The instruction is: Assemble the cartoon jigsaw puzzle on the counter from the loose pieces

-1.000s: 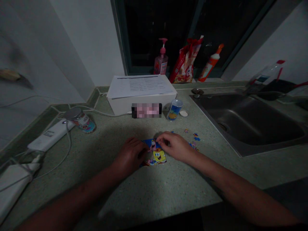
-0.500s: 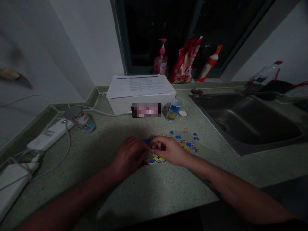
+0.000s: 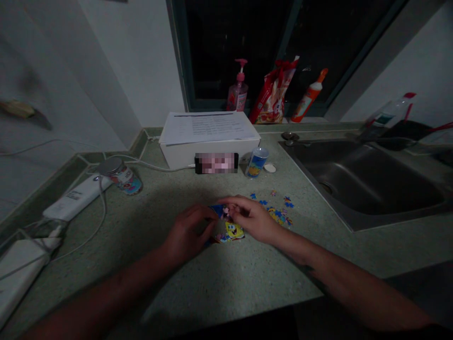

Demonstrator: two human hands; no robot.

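A small cartoon jigsaw puzzle (image 3: 230, 230), partly joined, lies on the speckled green counter (image 3: 226, 278) between my hands. My left hand (image 3: 187, 233) rests on its left edge with the fingers curled over it. My right hand (image 3: 253, 217) pinches at the puzzle's top, fingers pressed together on what looks like a puzzle piece; the piece itself is mostly hidden. Several loose puzzle pieces (image 3: 279, 212) lie scattered just right of my right hand.
A white box (image 3: 208, 141) with papers on top stands behind, a small printed cup (image 3: 256, 162) and a lid beside it. A tipped jar (image 3: 122, 177), power strip (image 3: 76, 200) and cables lie left. A steel sink (image 3: 364, 182) is right. Bottles line the windowsill.
My right hand slid left over the puzzle toward my left hand, then eased back slightly, so more of the puzzle shows now. The loose pieces at right became uncovered.
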